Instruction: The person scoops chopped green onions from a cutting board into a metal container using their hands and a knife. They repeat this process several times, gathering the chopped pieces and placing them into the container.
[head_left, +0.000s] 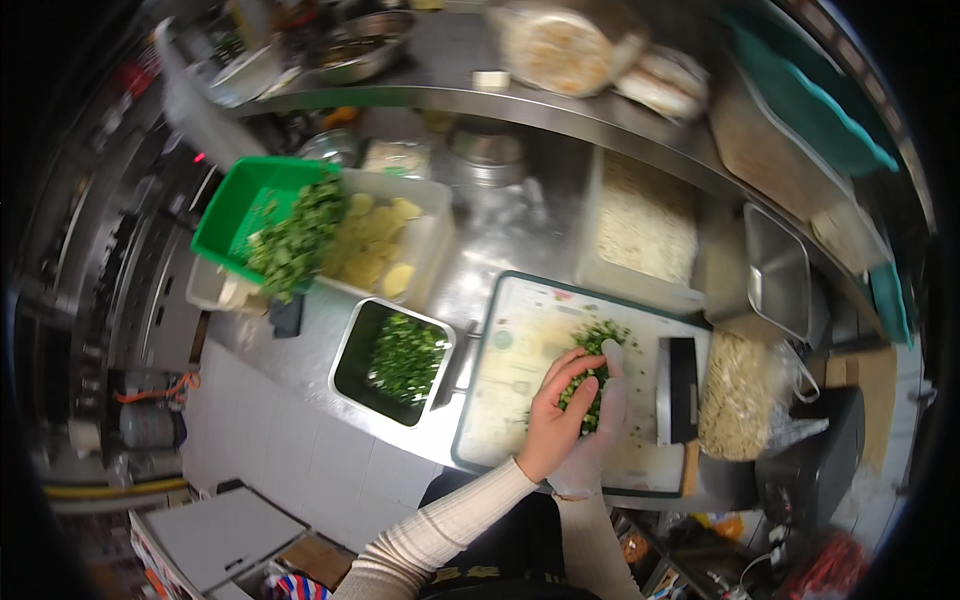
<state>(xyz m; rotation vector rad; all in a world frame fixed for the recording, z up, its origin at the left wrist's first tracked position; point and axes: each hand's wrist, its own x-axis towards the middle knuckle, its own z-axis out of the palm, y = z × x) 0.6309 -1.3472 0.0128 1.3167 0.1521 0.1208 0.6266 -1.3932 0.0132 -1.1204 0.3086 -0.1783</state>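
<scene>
On the white cutting board (499, 360) with a dark green rim lies a pile of chopped green herbs or scallions (600, 334). My bare left hand (562, 409) and my right hand (604, 424), in a translucent glove, cup the chopped greens between them from both sides. The palms and part of the pile are hidden. A rectangular dark and silver object (677, 390), perhaps a cleaver, rests on the board to the right of my hands. Left of the board, a square metal container (349, 375) holds more chopped greens (409, 358).
Leafy herbs (300, 232) lie over a green basket (225, 225), beside a plastic tub (435, 225) with yellow slices. Behind the board stands a tub of pale shredded food (645, 225). Bagged food (735, 397) lies at right. A steel shelf (442, 94) spans the back.
</scene>
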